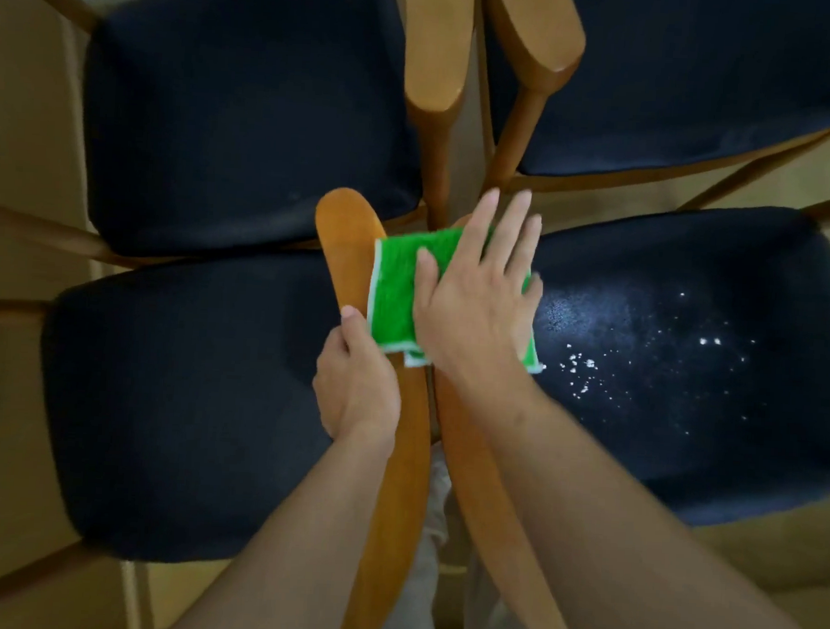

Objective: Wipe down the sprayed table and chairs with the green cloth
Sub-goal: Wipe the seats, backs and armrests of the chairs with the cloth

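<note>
Item: folded green fuzzy cloth with white edging (395,289), lying over the near right chair's wooden armrest (486,486) at the left edge of its dark navy padded seat (688,376). My right hand (476,298) lies flat on it, fingers straight and spread, pressing down. My left hand (356,383) curls around the neighbouring curved wooden armrest (349,243) of the near left chair, thumb up beside the cloth's white hem. Right seat: white droplets (588,366) scattered across its middle. Left dark navy seat (182,398): no marks visible. Two more dark-seated wooden chairs (245,127) stand beyond, armrests meeting at centre.
</note>
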{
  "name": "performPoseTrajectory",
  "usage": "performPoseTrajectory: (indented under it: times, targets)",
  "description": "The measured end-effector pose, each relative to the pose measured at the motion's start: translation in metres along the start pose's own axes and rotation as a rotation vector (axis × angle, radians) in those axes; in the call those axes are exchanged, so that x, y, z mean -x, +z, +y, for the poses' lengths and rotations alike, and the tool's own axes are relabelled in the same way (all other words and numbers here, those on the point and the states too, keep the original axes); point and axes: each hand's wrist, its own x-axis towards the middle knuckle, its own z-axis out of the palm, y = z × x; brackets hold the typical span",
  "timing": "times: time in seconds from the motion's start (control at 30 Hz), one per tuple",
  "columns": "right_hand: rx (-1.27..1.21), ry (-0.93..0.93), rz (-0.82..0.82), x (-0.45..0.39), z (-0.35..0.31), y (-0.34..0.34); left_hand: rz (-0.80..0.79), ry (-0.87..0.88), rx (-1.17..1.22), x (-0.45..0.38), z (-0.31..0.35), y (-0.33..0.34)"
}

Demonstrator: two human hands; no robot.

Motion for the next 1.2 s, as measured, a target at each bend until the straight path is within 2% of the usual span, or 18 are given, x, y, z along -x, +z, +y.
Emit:
performPoseTrajectory:
  times: [0.17,0.27,0.43,0.53,0.63,0.73,0.83,0.97,1.03,1.07,1.2]
  targets:
    - [-0.014,-0.072,0.005,-0.031,-0.002,-0.005,0.136,0.097,-0.177,-0.001,0.0,0.008]
    - [-0.011,-0.112,-0.015,0.012,0.012,0.0,0.162,0.116,-0.199,-0.003,-0.003,0.01]
    - [0.058,-0.074,-0.107,0.106,0.044,0.009,0.191,0.094,-0.208,-0.004,-0.002,0.013]
    - [0.065,-0.062,-0.134,0.117,0.048,0.008,0.185,0.093,-0.226,-0.002,-0.001,0.012]
    - [-0.007,-0.025,-0.115,0.087,0.037,0.004,0.182,0.104,-0.245,-0.005,-0.002,0.012]
    - [-0.206,0.081,-0.054,0.027,0.018,-0.003,0.185,0.121,-0.277,-0.005,-0.006,0.013]
    - [-0.329,0.082,-0.007,-0.036,0.0,-0.008,0.196,0.14,-0.288,-0.004,-0.005,0.014]
    - [-0.363,0.139,-0.218,-0.096,0.001,-0.012,0.196,0.147,-0.287,-0.004,-0.006,0.015]
    - [-0.49,0.168,-0.356,-0.106,0.007,-0.014,0.194,0.146,-0.291,-0.005,-0.006,0.015]
    - [-0.53,0.147,-0.373,-0.104,0.009,-0.016,0.195,0.142,-0.299,-0.005,-0.005,0.015]
    - [-0.533,-0.004,-0.18,-0.061,0.017,-0.011,0.188,0.119,-0.317,-0.004,-0.003,0.015]
